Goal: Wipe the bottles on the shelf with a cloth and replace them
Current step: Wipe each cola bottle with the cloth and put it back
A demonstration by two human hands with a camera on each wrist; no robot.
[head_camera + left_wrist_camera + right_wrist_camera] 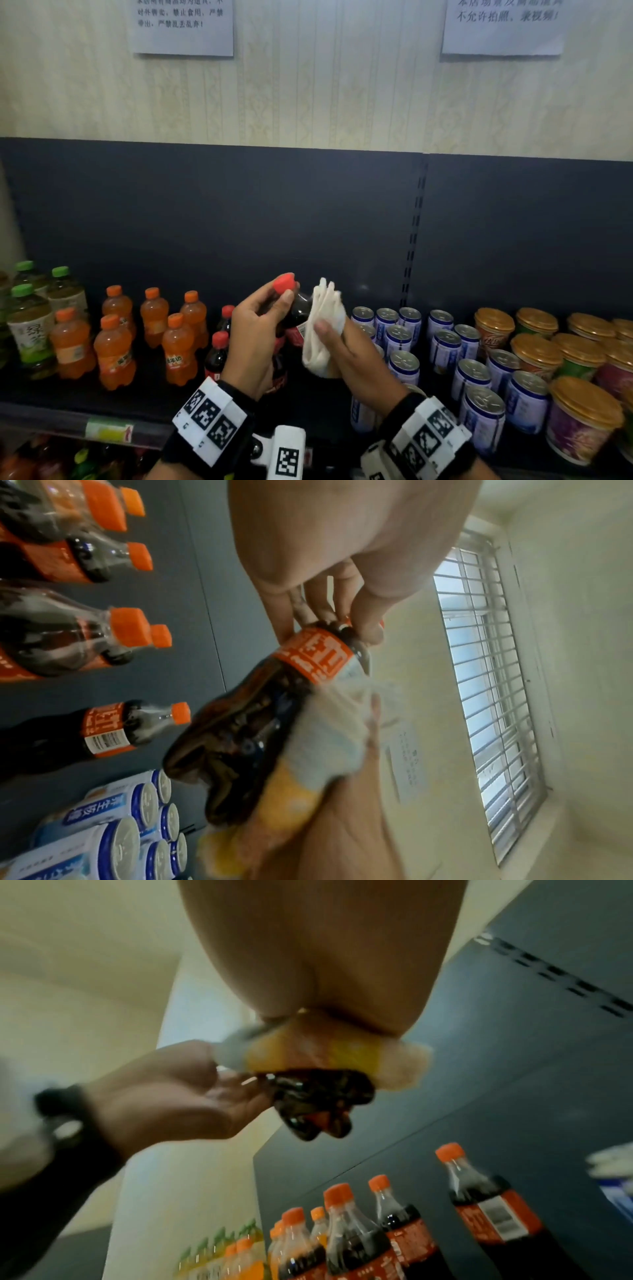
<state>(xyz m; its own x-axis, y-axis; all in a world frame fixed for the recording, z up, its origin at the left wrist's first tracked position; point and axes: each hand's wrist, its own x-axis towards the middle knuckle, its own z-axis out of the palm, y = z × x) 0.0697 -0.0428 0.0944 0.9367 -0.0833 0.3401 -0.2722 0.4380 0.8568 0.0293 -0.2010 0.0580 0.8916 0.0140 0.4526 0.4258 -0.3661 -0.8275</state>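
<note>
My left hand (263,318) holds a small cola bottle (295,313) with a red cap (284,283) up in front of the shelf, fingertips pinching it at the neck. In the left wrist view the bottle (246,731) hangs below those fingers (369,615). My right hand (346,346) grips a white cloth (323,329) and presses it against the bottle's right side. From the right wrist view the cloth (342,1053) wraps the bottle's lower body (318,1104); the left hand (178,1093) is beside it.
Two more cola bottles (219,353) stand on the dark shelf (144,397) under my hands. Orange soda bottles (113,349) and green tea bottles (30,322) stand to the left. Blue-white cans (479,387) and gold-lidded cups (579,418) fill the right.
</note>
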